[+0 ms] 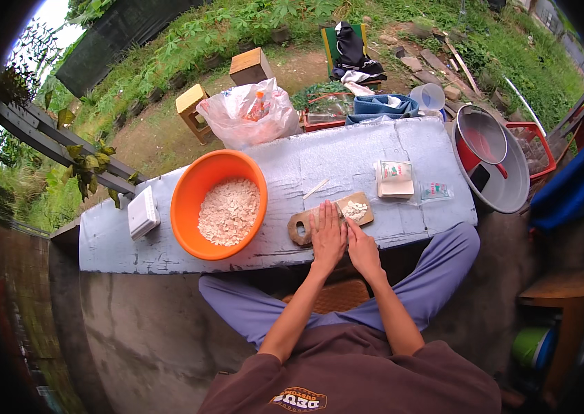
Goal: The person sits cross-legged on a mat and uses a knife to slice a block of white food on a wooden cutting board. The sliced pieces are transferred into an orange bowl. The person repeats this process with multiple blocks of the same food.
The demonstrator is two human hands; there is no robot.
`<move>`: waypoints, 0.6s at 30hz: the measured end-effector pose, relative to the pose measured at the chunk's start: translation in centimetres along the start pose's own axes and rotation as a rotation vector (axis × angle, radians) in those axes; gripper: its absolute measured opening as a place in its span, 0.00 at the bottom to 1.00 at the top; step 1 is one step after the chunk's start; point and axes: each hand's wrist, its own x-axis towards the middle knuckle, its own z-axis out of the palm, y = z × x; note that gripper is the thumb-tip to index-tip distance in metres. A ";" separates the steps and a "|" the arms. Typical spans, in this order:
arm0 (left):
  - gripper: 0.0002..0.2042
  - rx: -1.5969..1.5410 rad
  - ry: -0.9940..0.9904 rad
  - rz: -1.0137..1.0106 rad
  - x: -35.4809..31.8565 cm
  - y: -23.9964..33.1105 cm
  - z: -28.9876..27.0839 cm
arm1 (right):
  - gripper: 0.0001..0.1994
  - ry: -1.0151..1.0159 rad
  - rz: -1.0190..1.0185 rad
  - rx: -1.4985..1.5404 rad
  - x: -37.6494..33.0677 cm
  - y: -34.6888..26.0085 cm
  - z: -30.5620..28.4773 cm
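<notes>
While both hands are down on the board, they sit close together, side by side: the left hand lies palm down, fingers stretched out over the middle, and the right hand is just beside it, fingertips near the chopped bits. Can't tell if either is clamped on anything; whatever is under the fingers is hidden, and a thin dark edge by them is too small to name. Wooden board is near the front edge of the table, slightly tilted in plan, holed handle end to the person's left. Small heap of pale bits on its right end; thin pale strip loose on the table beyond the board. Orange bowl to the left holds a big pile of similar pieces. Handling, judged by look: board stiff, fairly light, best taken by the handle hole or the two long edges, kept level since the bits are loose. Bits look light, probably soft or crumbly; scoop with cupped fingers, don't pinch hard. Bowl likely heavy with that load; two hands on opposite sides of the rim. Paper-wrapped packet right of the board, white box far left.
</notes>
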 end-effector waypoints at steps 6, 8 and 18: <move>0.26 -0.135 0.124 -0.063 1.8 -3.3 -0.7 | 0.19 0.123 -0.082 0.128 0.2 1.3 -0.2; 0.24 -0.225 0.121 -0.137 4.1 -4.5 -2.2 | 0.19 0.143 -0.079 0.153 0.1 1.0 -0.7; 0.09 -0.286 -0.172 -0.317 10.4 -7.3 -2.9 | 0.18 0.058 -0.017 0.121 -0.7 -1.3 -0.9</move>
